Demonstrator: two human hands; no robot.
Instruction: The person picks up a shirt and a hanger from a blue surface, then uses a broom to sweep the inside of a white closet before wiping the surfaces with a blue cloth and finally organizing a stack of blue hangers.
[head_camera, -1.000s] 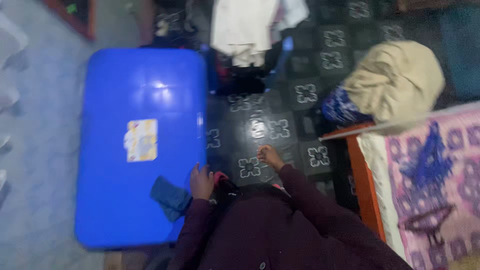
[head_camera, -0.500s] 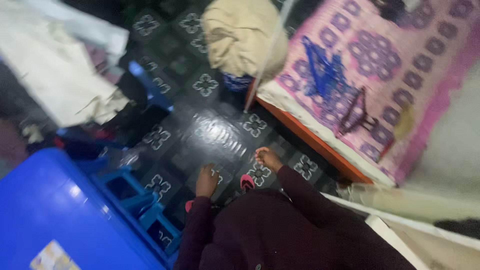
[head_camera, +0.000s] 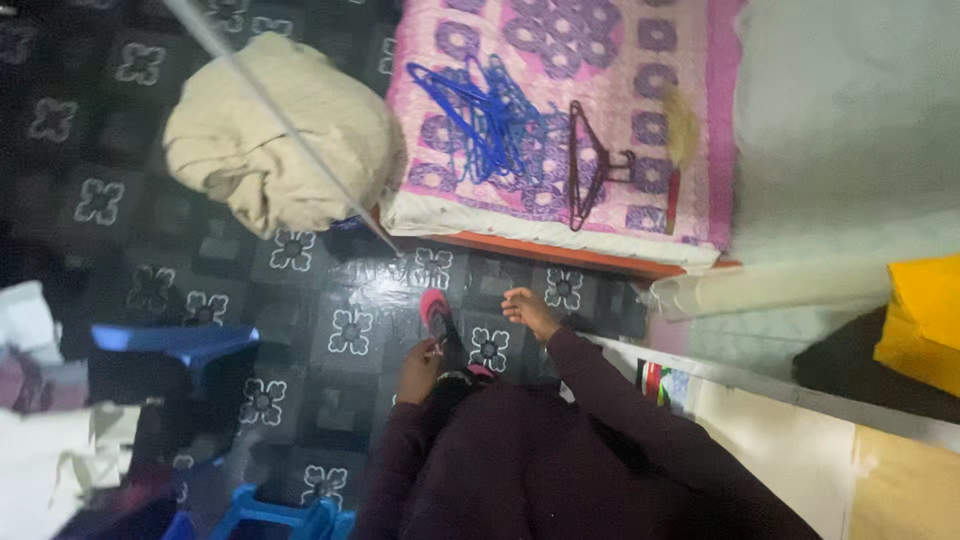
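View shift: camera has swung right since half a second ago; the blue box top that filled the near left is gone from view, and the bed now sits at far centre instead of far right.
Left hand: empty, fingers loosely curled, hanging low in front of the body over the dark patterned floor; much the same spot relative to the torso as before.
Right hand: empty, fingers slack and part open, out in front over the floor, near the bed's orange edge but apart from it.
Pink shoe: on the floor between the two hands, just beyond the left hand; toe points far, long axis runs near-to-far with a slight lean left.
Blue hangers: tangled pile on the pink patterned bedcover, left of centre; hook direction cannot tell.
Dark hanger: lies just right of the blue pile, long axis near-to-far, hook sticking out to the right.
Beige bundle: cloth heap on the floor, touching the bed's left corner; was far centre earlier, now far left.
Blue stool: near left on the floor.
Yellow item: right edge, kind cannot tell.
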